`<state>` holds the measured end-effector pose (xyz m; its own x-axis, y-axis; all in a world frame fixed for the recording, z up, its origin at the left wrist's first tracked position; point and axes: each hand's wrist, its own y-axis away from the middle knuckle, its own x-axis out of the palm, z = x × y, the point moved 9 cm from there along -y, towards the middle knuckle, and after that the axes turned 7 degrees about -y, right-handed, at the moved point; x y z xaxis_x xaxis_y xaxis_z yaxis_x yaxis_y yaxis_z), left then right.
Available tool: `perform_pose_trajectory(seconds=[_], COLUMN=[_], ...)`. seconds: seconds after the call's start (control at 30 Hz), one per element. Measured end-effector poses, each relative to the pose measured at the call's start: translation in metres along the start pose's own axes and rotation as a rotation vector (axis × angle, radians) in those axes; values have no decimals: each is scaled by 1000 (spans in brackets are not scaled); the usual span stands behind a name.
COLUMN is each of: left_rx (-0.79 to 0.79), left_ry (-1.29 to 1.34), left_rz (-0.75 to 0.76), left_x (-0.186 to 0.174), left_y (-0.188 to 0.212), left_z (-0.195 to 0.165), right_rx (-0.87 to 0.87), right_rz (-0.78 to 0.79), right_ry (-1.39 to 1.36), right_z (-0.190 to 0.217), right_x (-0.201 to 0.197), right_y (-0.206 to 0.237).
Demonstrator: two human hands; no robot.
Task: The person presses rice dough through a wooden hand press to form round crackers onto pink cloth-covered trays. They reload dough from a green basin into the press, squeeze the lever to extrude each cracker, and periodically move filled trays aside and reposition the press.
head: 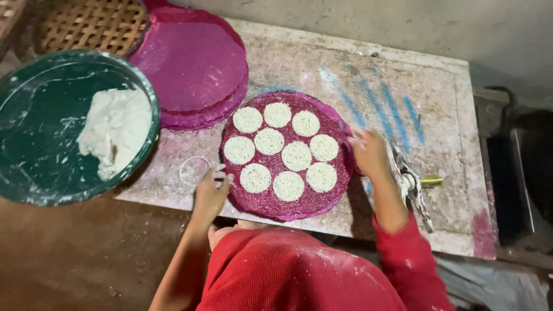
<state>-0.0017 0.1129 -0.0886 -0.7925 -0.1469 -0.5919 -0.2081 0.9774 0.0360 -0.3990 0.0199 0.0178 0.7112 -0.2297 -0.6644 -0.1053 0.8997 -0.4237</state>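
While resting on the worn table, the round pink mat is carrying ten white noodle discs.
Left hand and right hand are gripping its opposite edges, fingers closed on the rim; a green basin alongside is holding white dough.

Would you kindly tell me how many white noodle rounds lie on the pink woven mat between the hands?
9, all on the round pink woven mat: three along the far edge, three across the middle, three nearest the person. None looks hidden. The white noodle rounds lie flat and separate.
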Motion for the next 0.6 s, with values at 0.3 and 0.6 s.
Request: perform_pose_trajectory(seconds=[0.3, 0.6], left_rx=[2, 229], left_ry=[-129, -330], left_rz=[-190, -261], left_x=[0, 2], left_y=[25, 21], left_z=[-30, -49], right_rx=[193, 53], right_rz=[307, 281], right_ry=[169, 169], right_z=[-9, -20], right_x=[54, 62], right_y=[-67, -59])
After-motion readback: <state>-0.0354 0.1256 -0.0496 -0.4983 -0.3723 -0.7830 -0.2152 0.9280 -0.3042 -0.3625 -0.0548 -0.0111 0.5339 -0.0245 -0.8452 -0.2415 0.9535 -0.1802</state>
